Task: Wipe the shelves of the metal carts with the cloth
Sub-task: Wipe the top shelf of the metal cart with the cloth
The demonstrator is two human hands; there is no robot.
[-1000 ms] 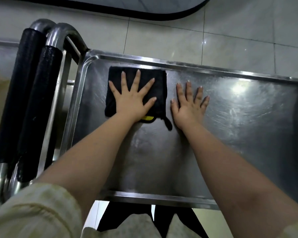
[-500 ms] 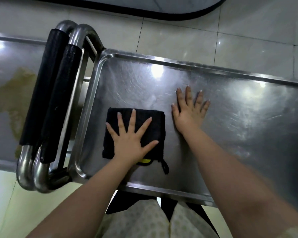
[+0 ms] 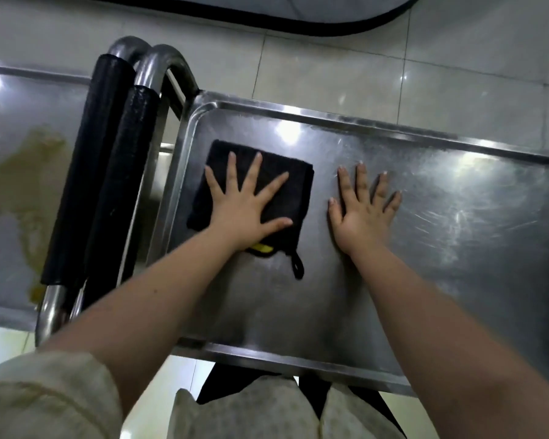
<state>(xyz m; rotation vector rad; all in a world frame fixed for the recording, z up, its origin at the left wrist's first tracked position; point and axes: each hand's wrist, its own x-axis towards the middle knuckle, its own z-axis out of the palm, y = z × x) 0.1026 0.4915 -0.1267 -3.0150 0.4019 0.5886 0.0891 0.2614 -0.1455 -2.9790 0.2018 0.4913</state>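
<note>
Black folded cloth (image 3: 279, 182), yellow tag, loop, lies on steel shelf (image 3: 425, 264).

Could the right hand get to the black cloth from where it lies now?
Probably yes. The right hand lies flat on the cart shelf beside the black cloth, with only bare metal between them. The left hand presses on much of the cloth, but the edge facing the right hand is uncovered.

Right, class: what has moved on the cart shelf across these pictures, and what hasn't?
The left hand, pressed flat on the black cloth, slid it from beside the far rim toward the person, then pushed it back out to mid-shelf. Nothing was gripped or let go. The right hand stayed flat on the shelf, fingers spread.
</note>
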